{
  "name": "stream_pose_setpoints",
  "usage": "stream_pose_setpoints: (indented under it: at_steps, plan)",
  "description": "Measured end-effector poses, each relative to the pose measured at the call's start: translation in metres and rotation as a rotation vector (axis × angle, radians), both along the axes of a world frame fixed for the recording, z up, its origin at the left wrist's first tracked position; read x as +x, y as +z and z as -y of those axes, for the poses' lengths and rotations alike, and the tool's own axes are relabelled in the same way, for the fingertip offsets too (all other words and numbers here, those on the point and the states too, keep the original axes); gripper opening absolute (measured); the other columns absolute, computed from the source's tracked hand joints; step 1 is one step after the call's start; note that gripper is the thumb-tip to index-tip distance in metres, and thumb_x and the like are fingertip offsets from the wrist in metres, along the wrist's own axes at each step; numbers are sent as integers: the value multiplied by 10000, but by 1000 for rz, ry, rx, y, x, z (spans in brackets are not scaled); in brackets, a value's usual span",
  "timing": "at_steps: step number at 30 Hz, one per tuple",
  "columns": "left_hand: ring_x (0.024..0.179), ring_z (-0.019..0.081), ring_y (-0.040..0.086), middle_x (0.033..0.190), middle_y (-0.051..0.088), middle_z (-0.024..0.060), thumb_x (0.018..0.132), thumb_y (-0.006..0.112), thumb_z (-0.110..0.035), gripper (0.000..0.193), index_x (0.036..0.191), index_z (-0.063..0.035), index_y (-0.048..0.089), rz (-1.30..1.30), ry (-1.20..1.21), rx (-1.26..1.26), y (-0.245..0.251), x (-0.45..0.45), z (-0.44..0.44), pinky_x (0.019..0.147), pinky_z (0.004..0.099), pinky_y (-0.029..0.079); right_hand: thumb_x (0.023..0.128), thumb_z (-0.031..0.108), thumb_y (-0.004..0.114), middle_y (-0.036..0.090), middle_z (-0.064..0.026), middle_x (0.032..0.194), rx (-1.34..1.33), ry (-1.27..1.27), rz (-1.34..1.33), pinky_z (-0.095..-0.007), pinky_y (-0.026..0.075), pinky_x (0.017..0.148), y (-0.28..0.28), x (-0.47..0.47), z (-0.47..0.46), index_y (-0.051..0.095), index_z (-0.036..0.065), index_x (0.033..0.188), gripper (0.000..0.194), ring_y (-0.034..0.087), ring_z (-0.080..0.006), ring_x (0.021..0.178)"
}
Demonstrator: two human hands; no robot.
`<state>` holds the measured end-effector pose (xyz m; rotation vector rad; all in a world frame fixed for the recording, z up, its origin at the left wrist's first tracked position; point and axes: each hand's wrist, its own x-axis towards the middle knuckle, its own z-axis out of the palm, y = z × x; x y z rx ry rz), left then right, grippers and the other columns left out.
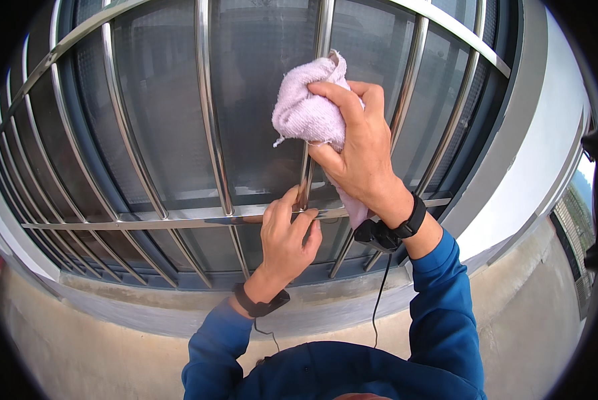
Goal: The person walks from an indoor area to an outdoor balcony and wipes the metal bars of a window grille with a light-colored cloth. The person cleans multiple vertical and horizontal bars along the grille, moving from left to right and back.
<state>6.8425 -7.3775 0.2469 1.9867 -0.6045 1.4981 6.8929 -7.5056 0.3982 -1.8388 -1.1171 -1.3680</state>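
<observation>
My right hand point(364, 145) grips a bunched pale pink terry cloth point(309, 102). The cloth is pressed around an upright stainless steel bar point(306, 182) of a window grille, and its loose end hangs below my palm. Lower down, my left hand point(286, 235) rests its fingertips at the joint of that bar and the horizontal steel rail point(179, 218). Its fingers are slightly spread and hold no loose object. Behind the grille are dark window panes point(259, 100). The cloth and right hand hide part of the bar.
More upright bars point(213, 110) stand on both sides. A concrete sill point(319, 296) runs under the window, with a white wall point(524, 165) to the right. Each wrist wears a black strapped device point(379, 235) with a thin cable point(381, 300). Concrete ground point(104, 340) lies below.
</observation>
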Motion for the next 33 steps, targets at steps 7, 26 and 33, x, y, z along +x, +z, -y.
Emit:
stream_pose_setpoints:
  at_steps: [7,26,33]
  plan:
    - [1164,410,598,1124,665,216,691,695,16,175,864,21,670,76,-18,91,-29,-17,-22,1094,597,406,614,196,829,571,-130,973,-478,-60,-230,-420,533,672,-80,-48,33,709,128,1132,536,626,-327,891]
    - [1314,322,528,1353,625,95,879,614,-100,272,1148,-65,614,25,438,50,-35,-45,-135,1180,572,215,603,270,860,596,-113,918,-488,-197,-152,-367,517,597,-90,-61,-44,682,67,1009,487,579,-268,866]
    - [1351,392,486,1395,584,181,842,623,-32,304,1145,-50,607,113,368,-62,-52,-72,-165,1170,574,274,518,235,887,637,-125,1108,-535,6,-143,-351,537,650,-90,-96,-41,721,111,1123,639,608,-272,895]
